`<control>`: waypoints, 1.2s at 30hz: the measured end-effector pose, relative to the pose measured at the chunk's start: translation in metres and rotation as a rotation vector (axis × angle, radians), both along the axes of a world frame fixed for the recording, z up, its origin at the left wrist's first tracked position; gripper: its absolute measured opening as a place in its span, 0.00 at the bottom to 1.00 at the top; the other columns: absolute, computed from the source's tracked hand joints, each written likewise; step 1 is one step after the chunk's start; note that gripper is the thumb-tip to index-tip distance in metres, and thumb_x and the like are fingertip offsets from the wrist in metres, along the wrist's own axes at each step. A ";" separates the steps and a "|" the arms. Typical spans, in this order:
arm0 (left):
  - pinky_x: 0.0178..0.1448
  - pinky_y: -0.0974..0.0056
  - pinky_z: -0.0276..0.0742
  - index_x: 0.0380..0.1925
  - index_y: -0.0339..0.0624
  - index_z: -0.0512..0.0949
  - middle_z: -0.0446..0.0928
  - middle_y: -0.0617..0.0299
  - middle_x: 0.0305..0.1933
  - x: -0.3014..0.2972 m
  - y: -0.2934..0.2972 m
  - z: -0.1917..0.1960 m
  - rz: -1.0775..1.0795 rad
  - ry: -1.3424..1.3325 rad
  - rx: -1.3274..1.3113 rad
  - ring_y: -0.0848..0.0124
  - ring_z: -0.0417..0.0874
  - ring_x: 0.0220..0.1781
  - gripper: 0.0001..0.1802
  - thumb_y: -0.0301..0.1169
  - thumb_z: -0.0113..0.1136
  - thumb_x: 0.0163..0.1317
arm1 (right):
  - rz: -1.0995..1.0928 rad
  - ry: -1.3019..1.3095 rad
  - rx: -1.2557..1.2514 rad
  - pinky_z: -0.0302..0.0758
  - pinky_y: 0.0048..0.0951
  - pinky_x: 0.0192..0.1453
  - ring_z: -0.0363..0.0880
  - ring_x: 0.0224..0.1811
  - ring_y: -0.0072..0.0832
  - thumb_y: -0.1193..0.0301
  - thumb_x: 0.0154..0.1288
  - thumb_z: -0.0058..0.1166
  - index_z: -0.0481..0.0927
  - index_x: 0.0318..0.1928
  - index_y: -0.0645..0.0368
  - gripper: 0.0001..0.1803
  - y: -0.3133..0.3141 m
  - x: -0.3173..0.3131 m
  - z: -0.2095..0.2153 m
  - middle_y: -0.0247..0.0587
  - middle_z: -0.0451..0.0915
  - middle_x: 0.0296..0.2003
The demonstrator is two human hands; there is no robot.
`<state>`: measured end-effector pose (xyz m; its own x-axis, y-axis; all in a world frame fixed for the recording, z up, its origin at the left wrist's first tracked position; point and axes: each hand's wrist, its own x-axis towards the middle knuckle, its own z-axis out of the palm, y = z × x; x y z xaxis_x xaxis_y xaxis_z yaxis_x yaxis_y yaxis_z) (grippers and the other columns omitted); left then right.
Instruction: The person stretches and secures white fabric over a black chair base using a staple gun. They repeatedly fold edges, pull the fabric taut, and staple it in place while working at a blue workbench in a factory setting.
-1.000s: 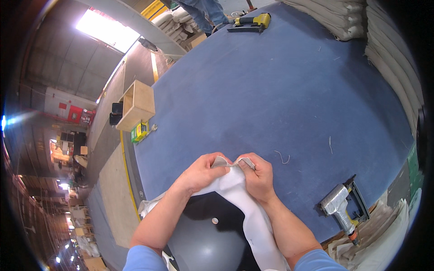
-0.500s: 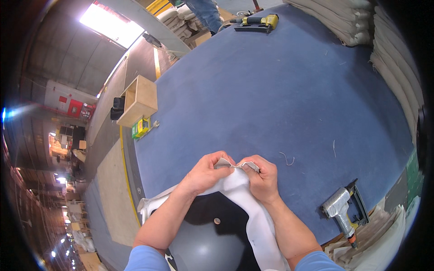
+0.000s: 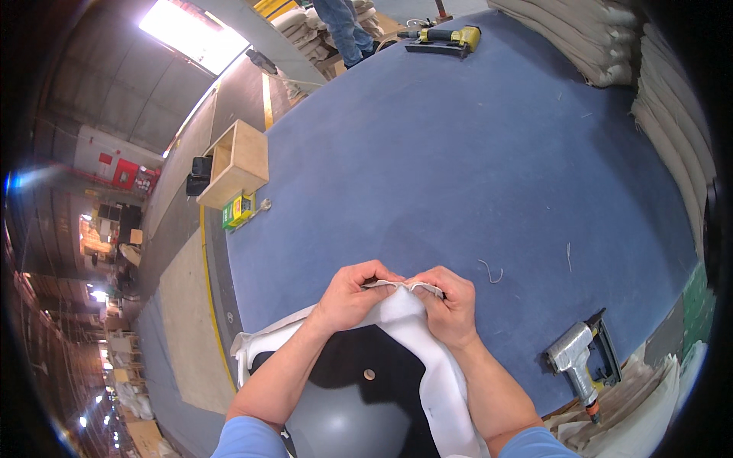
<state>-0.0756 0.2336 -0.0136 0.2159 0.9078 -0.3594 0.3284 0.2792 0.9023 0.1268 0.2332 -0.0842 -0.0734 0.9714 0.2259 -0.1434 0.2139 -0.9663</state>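
A white padded fabric cover [image 3: 440,389] wraps the rim of a smooth black panel [image 3: 343,397], which has a small round hole near its middle. My left hand [image 3: 355,296] is closed on the cover's pale top edge, thumb and fingers pinching it. Close beside it, my right hand [image 3: 452,304] pinches the same edge just to the right. Between the two hands the edge dips, with the white padding bulging below. The fingertips partly hide the gripped cloth.
A silver staple gun [image 3: 574,353] lies at the right on the blue tabletop [image 3: 397,153]; a yellow one [image 3: 450,40] is at the far edge. An open wooden box [image 3: 246,162] and a green-yellow carton [image 3: 238,211] sit at the left edge. Folded cloth stacks [image 3: 584,38] stand far right. A person's legs [image 3: 343,30] show beyond.
Both hands keep their pinch. The cloth edge under the fingers now lies flatter, with its upturned flap at the left hand lowered. The whole view has shifted slightly.
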 end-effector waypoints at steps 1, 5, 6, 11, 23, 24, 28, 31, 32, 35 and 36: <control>0.61 0.64 0.79 0.47 0.36 0.86 0.89 0.58 0.52 -0.001 -0.001 -0.002 0.002 -0.021 0.016 0.73 0.85 0.54 0.08 0.19 0.62 0.72 | 0.008 -0.016 0.010 0.75 0.32 0.35 0.82 0.30 0.32 0.76 0.65 0.68 0.89 0.38 0.61 0.02 0.000 0.001 0.002 0.40 0.86 0.30; 0.62 0.64 0.80 0.47 0.36 0.86 0.89 0.58 0.52 0.003 -0.004 -0.001 0.019 -0.005 0.024 0.73 0.85 0.55 0.08 0.18 0.61 0.72 | 0.032 -0.073 0.102 0.77 0.33 0.37 0.84 0.33 0.34 0.78 0.63 0.68 0.89 0.38 0.61 0.04 0.002 0.004 0.006 0.41 0.87 0.33; 0.62 0.65 0.80 0.48 0.36 0.86 0.88 0.59 0.52 0.004 -0.004 0.000 0.013 0.007 0.062 0.74 0.85 0.54 0.09 0.19 0.61 0.72 | 0.041 -0.095 0.132 0.78 0.32 0.38 0.85 0.34 0.33 0.80 0.62 0.67 0.89 0.39 0.61 0.05 0.002 0.005 0.005 0.41 0.88 0.34; 0.59 0.65 0.81 0.49 0.37 0.86 0.87 0.58 0.51 0.002 -0.008 -0.004 -0.020 0.031 0.203 0.71 0.86 0.53 0.11 0.17 0.61 0.71 | 0.026 -0.182 0.287 0.81 0.33 0.42 0.86 0.36 0.37 0.84 0.52 0.66 0.89 0.38 0.61 0.11 0.004 0.005 0.005 0.41 0.89 0.35; 0.58 0.62 0.82 0.45 0.39 0.87 0.86 0.56 0.51 -0.003 -0.009 -0.008 -0.035 0.027 0.335 0.66 0.87 0.54 0.12 0.13 0.64 0.65 | 0.032 -0.253 0.413 0.82 0.35 0.44 0.88 0.38 0.37 0.80 0.52 0.70 0.88 0.35 0.62 0.08 0.004 0.004 0.010 0.40 0.88 0.32; 0.58 0.62 0.83 0.45 0.39 0.87 0.87 0.56 0.51 -0.003 -0.008 -0.008 -0.033 0.025 0.335 0.66 0.88 0.54 0.12 0.13 0.64 0.65 | 0.035 -0.257 0.415 0.82 0.35 0.44 0.88 0.38 0.37 0.80 0.53 0.71 0.89 0.35 0.62 0.08 0.004 0.004 0.010 0.40 0.88 0.32; 0.57 0.63 0.84 0.44 0.39 0.86 0.88 0.56 0.51 -0.003 -0.009 -0.011 -0.027 0.019 0.345 0.66 0.89 0.54 0.12 0.13 0.64 0.65 | 0.052 -0.250 0.419 0.83 0.35 0.45 0.87 0.38 0.37 0.80 0.53 0.71 0.89 0.35 0.62 0.07 0.004 0.004 0.012 0.40 0.89 0.33; 0.58 0.63 0.84 0.44 0.38 0.86 0.89 0.55 0.50 -0.003 -0.010 -0.013 -0.024 0.026 0.363 0.65 0.90 0.54 0.12 0.13 0.64 0.65 | 0.059 -0.241 0.408 0.83 0.35 0.45 0.87 0.38 0.36 0.80 0.53 0.71 0.88 0.34 0.62 0.07 0.004 0.002 0.012 0.40 0.89 0.34; 0.58 0.62 0.85 0.44 0.38 0.86 0.89 0.55 0.49 -0.003 -0.011 -0.013 -0.023 0.029 0.370 0.65 0.90 0.54 0.12 0.13 0.63 0.65 | 0.056 -0.241 0.404 0.83 0.35 0.44 0.87 0.38 0.37 0.81 0.53 0.71 0.88 0.35 0.61 0.07 0.003 0.002 0.011 0.40 0.88 0.34; 0.58 0.62 0.85 0.44 0.37 0.86 0.89 0.54 0.49 -0.005 -0.011 -0.014 -0.035 -0.019 0.388 0.63 0.90 0.55 0.13 0.12 0.62 0.64 | 0.047 -0.236 0.381 0.82 0.35 0.44 0.86 0.39 0.37 0.81 0.52 0.70 0.88 0.35 0.61 0.08 0.001 0.000 0.012 0.40 0.88 0.35; 0.58 0.62 0.85 0.43 0.37 0.86 0.89 0.54 0.49 -0.006 -0.011 -0.013 -0.041 -0.017 0.385 0.63 0.90 0.55 0.13 0.11 0.61 0.62 | 0.052 -0.229 0.367 0.82 0.35 0.44 0.86 0.39 0.37 0.81 0.52 0.70 0.88 0.35 0.61 0.08 0.000 0.000 0.012 0.40 0.88 0.35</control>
